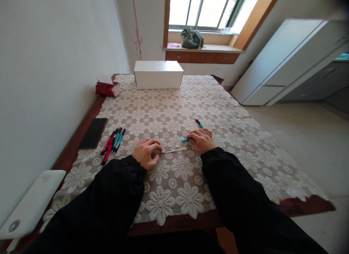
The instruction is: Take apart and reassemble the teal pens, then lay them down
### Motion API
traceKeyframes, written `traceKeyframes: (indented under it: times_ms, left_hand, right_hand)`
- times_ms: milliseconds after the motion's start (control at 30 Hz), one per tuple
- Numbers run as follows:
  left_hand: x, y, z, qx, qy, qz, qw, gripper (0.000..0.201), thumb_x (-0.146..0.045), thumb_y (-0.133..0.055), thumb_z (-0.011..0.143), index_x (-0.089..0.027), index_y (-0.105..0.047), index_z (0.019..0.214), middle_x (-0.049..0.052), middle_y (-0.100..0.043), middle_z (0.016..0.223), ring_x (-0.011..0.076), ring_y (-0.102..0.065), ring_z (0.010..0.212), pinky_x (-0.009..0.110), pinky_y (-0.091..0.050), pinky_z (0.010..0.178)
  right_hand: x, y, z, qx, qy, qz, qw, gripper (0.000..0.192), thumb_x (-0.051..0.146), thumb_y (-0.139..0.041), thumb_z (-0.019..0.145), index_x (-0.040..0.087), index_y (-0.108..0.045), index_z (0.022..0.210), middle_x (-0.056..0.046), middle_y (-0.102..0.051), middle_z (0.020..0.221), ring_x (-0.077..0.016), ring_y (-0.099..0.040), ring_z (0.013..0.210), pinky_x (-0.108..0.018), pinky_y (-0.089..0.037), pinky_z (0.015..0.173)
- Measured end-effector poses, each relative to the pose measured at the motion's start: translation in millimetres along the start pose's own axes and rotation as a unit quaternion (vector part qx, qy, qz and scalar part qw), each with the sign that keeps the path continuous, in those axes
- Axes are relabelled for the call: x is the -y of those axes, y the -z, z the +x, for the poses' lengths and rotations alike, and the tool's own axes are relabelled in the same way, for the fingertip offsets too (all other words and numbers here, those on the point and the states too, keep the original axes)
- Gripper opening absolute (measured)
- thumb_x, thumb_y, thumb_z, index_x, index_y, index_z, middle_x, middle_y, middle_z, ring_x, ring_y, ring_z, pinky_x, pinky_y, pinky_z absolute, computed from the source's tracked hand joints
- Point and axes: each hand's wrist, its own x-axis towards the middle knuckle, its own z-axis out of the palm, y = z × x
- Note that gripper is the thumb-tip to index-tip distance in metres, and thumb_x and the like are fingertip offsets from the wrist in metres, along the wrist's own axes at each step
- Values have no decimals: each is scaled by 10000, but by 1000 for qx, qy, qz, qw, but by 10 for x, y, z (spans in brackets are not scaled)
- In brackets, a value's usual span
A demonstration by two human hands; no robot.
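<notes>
My left hand (146,153) rests on the lace tablecloth (174,112), fingers curled over one end of a thin white refill rod (174,150) that lies across to my right hand (202,140). The right hand grips a teal pen piece (185,140), its tip pointing left toward the rod. Another teal pen (200,124) lies just beyond the right hand. Left of my left hand a small bunch of red and teal pens (113,142) lies on the cloth.
A black phone (93,133) lies at the table's left edge, a white device (31,203) at the near left corner. A white box (158,74) and a red tissue pack (107,87) stand at the far end. White cabinet (283,61) at right.
</notes>
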Motion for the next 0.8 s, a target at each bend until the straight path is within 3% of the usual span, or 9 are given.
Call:
traceKeyframes:
  times_ms: [200, 367, 800]
  left_hand:
    - [-8, -5, 5, -6, 5, 0, 1000, 45, -271, -709, 808, -251, -725, 845, 44, -718, 1142, 279, -609, 1118, 488, -480, 997]
    - [14, -22, 12, -14, 6, -9, 1000, 36, -240, -677, 834, -240, -703, 809, 41, -724, 1127, 267, -618, 1100, 482, -484, 992]
    - [-1, -2, 10, -11, 16, -4, 1000, 81, -184, -646, 771, -234, -692, 816, 43, -720, 1119, 274, -617, 1083, 481, -483, 980]
  right_hand:
    - [114, 34, 17, -19, 32, 28, 999, 165, 151, -596, 896, 263, -700, 958, -33, -727, 1124, -234, -606, 1093, -460, -273, 1065]
    - [246, 73, 26, 23, 102, 64, 992, 40, 291, -671, 907, 264, -701, 907, -32, -703, 1205, -249, -578, 1190, -470, -269, 1098]
    - [159, 75, 3, 80, 103, 88, 988, 101, 164, -722, 833, 236, -667, 787, -47, -631, 1355, -283, -504, 1303, -511, -359, 1084]
